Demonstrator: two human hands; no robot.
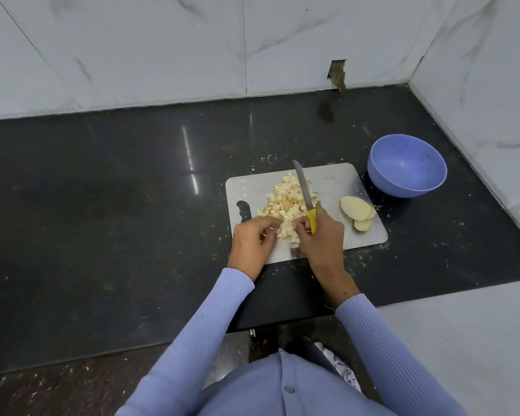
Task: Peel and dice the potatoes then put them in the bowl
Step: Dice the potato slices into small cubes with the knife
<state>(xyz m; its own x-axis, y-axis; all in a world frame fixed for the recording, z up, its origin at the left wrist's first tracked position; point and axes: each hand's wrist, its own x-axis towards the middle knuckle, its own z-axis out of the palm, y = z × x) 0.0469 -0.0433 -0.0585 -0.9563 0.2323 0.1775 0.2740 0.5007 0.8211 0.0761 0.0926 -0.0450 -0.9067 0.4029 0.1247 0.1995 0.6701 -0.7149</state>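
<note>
bowl [407, 165] – 1 | knife [304, 193] – 1 | cutting board [336, 181] – 1 | potato slices [357, 212] – 3

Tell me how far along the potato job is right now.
Done: a pile of diced potato sits on the cutting board. In hand: the right hand grips the yellow-handled knife, and the left hand touches the near edge of the pile. Left: peeled potato slices on the board's right side are uncut, and the purple bowl holds no potato.

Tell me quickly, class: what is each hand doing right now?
Left hand: fingers curled, pinching potato pieces at the near edge of the pile.
Right hand: grip closed round the yellow handle of the knife, blade pointing away over the pile.
</note>
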